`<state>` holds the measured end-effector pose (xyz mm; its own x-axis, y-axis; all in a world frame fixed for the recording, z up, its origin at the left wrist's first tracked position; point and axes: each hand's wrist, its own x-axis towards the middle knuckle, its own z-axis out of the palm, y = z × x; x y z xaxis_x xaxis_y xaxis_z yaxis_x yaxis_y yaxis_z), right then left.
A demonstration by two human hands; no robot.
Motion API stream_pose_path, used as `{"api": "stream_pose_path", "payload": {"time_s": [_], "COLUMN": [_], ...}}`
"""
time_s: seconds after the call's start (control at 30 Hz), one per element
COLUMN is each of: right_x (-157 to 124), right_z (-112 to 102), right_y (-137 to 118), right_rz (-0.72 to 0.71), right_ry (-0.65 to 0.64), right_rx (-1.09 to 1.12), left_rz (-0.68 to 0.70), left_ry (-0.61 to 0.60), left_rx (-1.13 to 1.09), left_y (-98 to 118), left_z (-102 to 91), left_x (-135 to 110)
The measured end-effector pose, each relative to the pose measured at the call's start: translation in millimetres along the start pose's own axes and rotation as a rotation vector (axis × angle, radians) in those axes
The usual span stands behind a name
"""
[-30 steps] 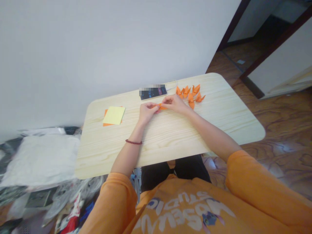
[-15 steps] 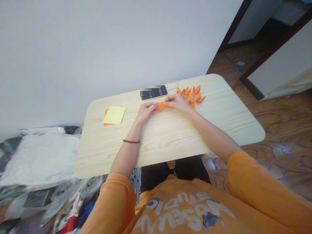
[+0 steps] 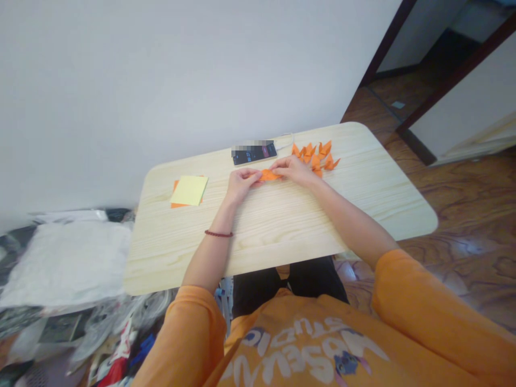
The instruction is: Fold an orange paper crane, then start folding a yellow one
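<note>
Two hands half-closed, left hand (image 3: 242, 185) and right hand (image 3: 294, 171), pinching one folded orange paper piece (image 3: 269, 174) between fingertips

The orange T-shirt (image 3: 306, 349) has the word STUDIO (image 3: 310, 327) on it in small white letters, upside down from here. Below it are big white letters, too bent to read for sure. The phone (image 3: 253, 153) at the far side of the table (image 3: 282, 236) has a screen too small and blurry to read.
</note>
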<state>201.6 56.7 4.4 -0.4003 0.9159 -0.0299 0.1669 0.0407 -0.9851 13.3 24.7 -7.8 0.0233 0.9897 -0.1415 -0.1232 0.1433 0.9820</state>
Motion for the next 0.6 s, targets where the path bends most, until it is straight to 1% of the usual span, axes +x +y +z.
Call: {"api": "stream_pose_path", "payload": {"time_s": [0.1,0.23,0.4,0.5,0.6], "right_x": [1,0,-2,-1,1], "right_z": [0,4,11,12,12], "right_y": [1,2,4,7,10], "right_rz": [-0.002,-0.103,-0.228,-0.252,-0.263], "right_ry": [0.007,0.073,0.154,0.199,0.215], "right_rx": [0.063,0.139,0.039,0.019,0.026], "left_rz": [0.015,0.049,0.045,0.021,0.035], "left_ry": [0.023,0.087,0.115,0.089,0.043], "left_rx": [0.012,-0.002,-0.068,-0.107,-0.103], "left_y": [0,1,1,1,0], "left_z": [-0.9,1.8,9.1,12.3,13.8], "left_x": [0,-2,-4,-5,-7]}}
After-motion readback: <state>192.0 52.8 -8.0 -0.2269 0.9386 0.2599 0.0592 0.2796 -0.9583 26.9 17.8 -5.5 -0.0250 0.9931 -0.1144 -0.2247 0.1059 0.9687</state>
